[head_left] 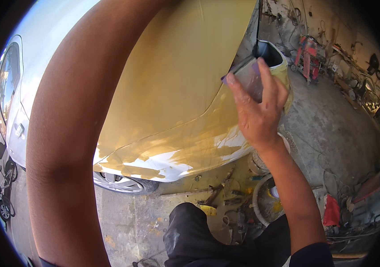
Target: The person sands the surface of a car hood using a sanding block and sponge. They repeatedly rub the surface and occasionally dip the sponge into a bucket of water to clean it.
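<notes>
My right hand (261, 111) grips a flat greyish sanding block (248, 80) with purple edges, thumb on one side and fingers on the other. It is beside the dark opening (271, 54) at the car's corner, over the panel edge; whether the block touches the surface I cannot tell. The car panel (176, 80) is coated yellow-tan, with white patches (163, 162) showing along its lower part and a seam running across. My left arm (76, 98) stretches up across the left side over the car, and its hand lies beyond the top edge.
Below the panel is the car's wheel (123, 182). Buckets (261, 200) and scattered tools lie on the floor near my legs (194, 236). A red jack-like machine (308, 58) stands at the far right, a red object (331, 211) nearer. A bicycle (5, 191) is at far left.
</notes>
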A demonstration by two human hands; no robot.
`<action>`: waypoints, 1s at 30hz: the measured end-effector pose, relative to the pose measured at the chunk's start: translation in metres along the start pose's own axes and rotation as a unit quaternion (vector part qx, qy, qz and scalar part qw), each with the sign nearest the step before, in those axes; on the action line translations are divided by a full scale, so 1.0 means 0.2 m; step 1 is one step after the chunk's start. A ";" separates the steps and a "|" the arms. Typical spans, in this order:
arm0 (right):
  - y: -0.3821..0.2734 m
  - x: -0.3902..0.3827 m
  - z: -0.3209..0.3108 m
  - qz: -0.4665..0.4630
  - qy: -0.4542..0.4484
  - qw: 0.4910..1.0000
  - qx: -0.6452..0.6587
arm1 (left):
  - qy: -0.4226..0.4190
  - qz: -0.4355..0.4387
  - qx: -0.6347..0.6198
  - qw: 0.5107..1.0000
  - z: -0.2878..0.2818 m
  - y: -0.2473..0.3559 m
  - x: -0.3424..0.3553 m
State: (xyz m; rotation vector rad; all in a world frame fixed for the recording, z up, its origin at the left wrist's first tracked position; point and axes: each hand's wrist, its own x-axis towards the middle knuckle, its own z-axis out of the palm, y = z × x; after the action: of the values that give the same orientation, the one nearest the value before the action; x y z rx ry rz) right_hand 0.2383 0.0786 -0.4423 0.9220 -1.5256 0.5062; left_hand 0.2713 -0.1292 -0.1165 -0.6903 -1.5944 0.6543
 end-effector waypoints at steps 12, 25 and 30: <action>0.04 -0.01 -0.01 0.086 0.021 0.996 0.007 | -0.005 0.004 -0.016 1.000 0.00 0.01 0.00; 0.12 -0.28 0.12 0.215 0.108 0.971 -0.013 | -0.010 0.016 -0.015 1.000 -0.01 -0.01 0.01; -0.17 -0.41 0.12 0.096 0.033 0.990 0.098 | -0.029 0.038 -0.014 0.999 -0.05 -0.01 0.02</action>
State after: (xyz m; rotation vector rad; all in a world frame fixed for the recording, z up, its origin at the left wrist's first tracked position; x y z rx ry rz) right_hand 0.2470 0.0609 -0.5325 0.9014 -1.5311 0.8297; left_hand 0.2810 -0.1270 -0.1110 -0.7611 -1.6388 0.7147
